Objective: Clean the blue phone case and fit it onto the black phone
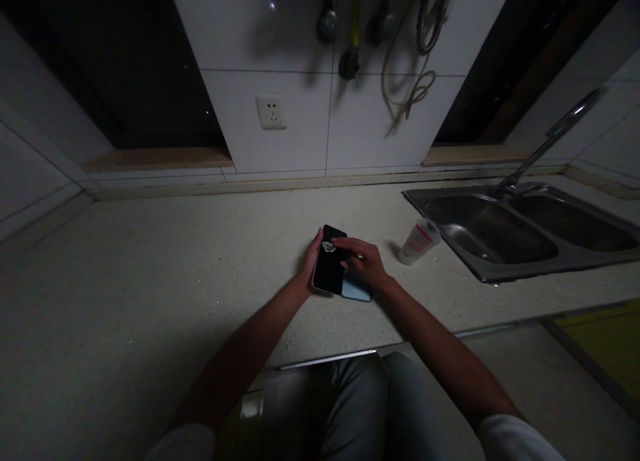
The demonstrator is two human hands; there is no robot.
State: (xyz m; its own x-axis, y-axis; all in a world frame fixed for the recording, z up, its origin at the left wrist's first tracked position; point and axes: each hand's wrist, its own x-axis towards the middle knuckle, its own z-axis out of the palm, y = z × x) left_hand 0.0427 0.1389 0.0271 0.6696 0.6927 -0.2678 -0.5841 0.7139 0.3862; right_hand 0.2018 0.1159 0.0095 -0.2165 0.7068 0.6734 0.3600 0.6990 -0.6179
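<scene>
Dimly lit kitchen bay, seen from above: at the back, a white-tiled wall (300, 147); below, a pale, speckled countertop (150, 261), running from side to side; flanking the tiled centre, a left dark opening (110, 61) and a right dark opening (520, 61), each with a brownish sill; on the right, a double-bowl metal sink (580, 258), set into the countertop, with a curved faucet (555, 133) at the back edge; at the bottom, legs (360, 401) in bluish trousers; from either side, bare forearms (265, 321) below white sleeves (515, 437); high on the wall, valves (327, 26), a yellow pipe (355, 21) and looped cords (420, 94).

At centre: right hand (367, 261), half-open, fingers loosely bent over the upper part of the phone (327, 267); impossible to tell whether pinching anything; left hand (311, 257), closed along the phone's left edge, fingers partly hidden; phone between both hands, dark face up, over the middle of the countertop; contact with the surface beneath unclear; clear cup (420, 241) with red print, on the countertop just beside the sink's left rim; flat light-blue object (357, 287), partly beneath the right hand, next to the phone's lower right edge; white wall socket (271, 113), left of the valves; smallest, a white patch (329, 246) on the phone's face, at the right fingertips; material or screen image, impossible to tell.
</scene>
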